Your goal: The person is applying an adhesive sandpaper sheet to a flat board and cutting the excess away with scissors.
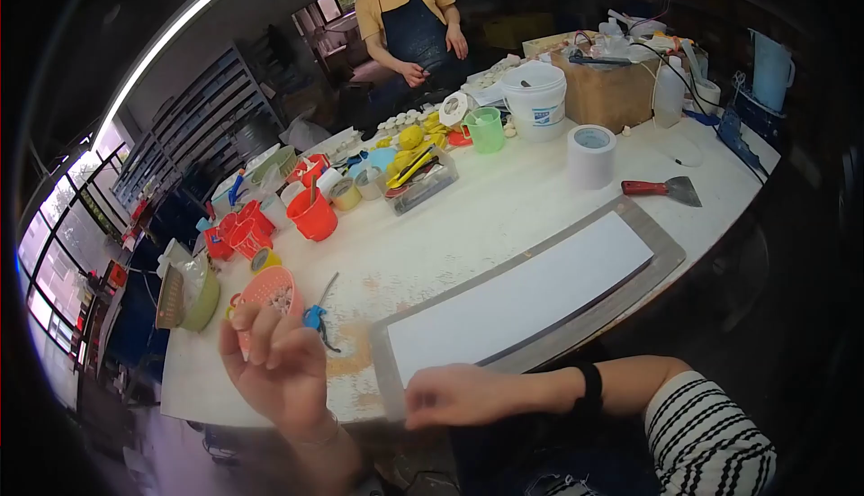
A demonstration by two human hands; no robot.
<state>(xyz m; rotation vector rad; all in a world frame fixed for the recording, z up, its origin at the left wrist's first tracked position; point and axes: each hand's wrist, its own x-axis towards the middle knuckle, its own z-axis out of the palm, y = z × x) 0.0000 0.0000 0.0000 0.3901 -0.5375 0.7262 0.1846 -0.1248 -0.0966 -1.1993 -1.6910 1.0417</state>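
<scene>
The left hand (pixel 279 374) and right hand (pixel 459 394) have curled fingers (pixel 261 330); whether they grasp anything, I cannot tell. A white sheet (pixel 522 291) lies on a grey board (pixel 664 244) at the right hand's one o'clock.

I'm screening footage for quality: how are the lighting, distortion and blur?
Head view: the ceiling light glares and looks bowed; the windows look washed out; the picture's corners fall dark; the right hand seems slightly blurred.
</scene>
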